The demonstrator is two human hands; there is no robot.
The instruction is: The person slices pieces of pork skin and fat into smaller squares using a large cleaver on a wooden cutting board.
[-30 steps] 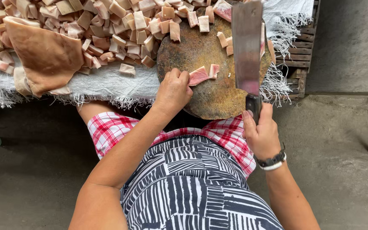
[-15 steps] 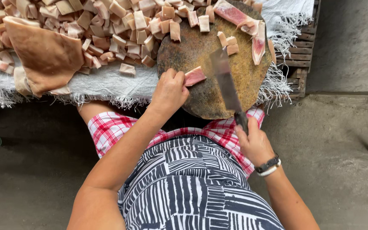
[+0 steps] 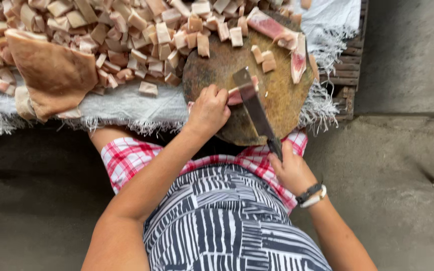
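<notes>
the person sits over a round, dark wooden chopping block (image 3: pixel 277 100), seen from above their head. the right hand (image 3: pixel 291 170) is wrapped tight around the handle of a cleaver (image 3: pixel 254 108), down near the block's near edge, and the blade runs up and away from it, its far end lying on the block right against a pinkish strip of meat (image 3: pixel 236 95). the left hand (image 3: pixel 208 111) is curled over that strip, fingers pressing it down on the block's left half, fingertips just beside the blade. so the hands are apart, each clamped on its own thing, with the cleaver between them.

at the far edge of the block lie two longer strips of pink and white meat (image 3: pixel 283 37), one slanting, one hanging along the right rim. a few small cut cubes (image 3: pixel 263 57) sit near them. beyond and to the left, a big heap of cut pieces (image 3: pixel 116 35) spreads over a white fringed cloth (image 3: pixel 126 108), and a broad, tan slab of skin (image 3: pixel 51 73) lies on the heap's left side. the cloth covers a slatted wooden pallet (image 3: pixel 350 65), which shows at the right.

the person wears a black and white patterned apron (image 3: pixel 227 221) over red checked cloth (image 3: pixel 126 158), and a band on the right wrist (image 3: pixel 311 194). the floor (image 3: pixel 408 175) is grey concrete.
</notes>
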